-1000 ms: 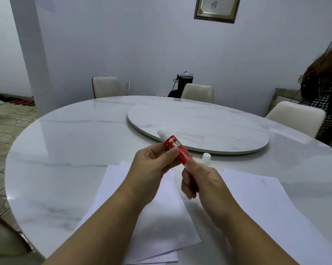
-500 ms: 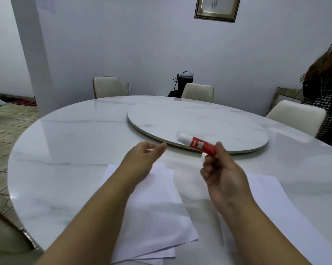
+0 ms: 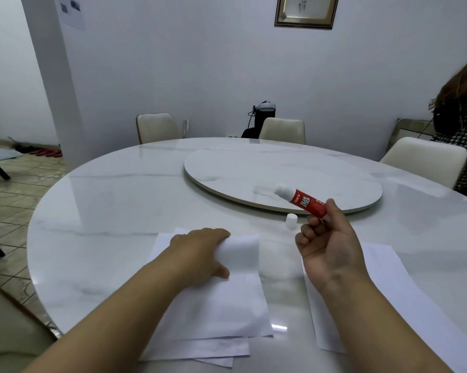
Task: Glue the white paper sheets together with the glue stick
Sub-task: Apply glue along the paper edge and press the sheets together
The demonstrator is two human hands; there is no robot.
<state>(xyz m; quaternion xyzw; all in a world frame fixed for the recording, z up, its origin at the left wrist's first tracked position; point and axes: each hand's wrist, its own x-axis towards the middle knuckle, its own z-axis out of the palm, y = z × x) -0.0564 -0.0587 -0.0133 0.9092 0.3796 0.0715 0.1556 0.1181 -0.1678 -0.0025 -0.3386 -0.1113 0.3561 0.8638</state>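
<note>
left hand point(image 3: 200, 254) now down on the stack of white paper sheets point(image 3: 227, 305) at the left of the surface point(image 3: 105, 211), no longer up at the glue stick as a second ago; fingers point(image 3: 216, 235) curled over the far edge of the top sheet, thumb underneath near the side, so pinching and lifting that edge, which looks blurred and raised. means the hand-over of the stick is finished and the top sheet is being readied, probably to be turned or pulled across for gluing.

small white cap point(image 3: 291, 219) standing on the surface between the hands, near the rim of the turntable point(image 3: 227, 168); off the stick already.

right hand point(image 3: 326, 246) alone holding the glue stick point(image 3: 305, 202) aloft, farther right than before, fingers curled round its red lower end, white tip pointing up and left, not touching any paper. second pile of paper point(image 3: 388, 278) lying under the right forearm. no glue applied yet, by the look of it.
</note>
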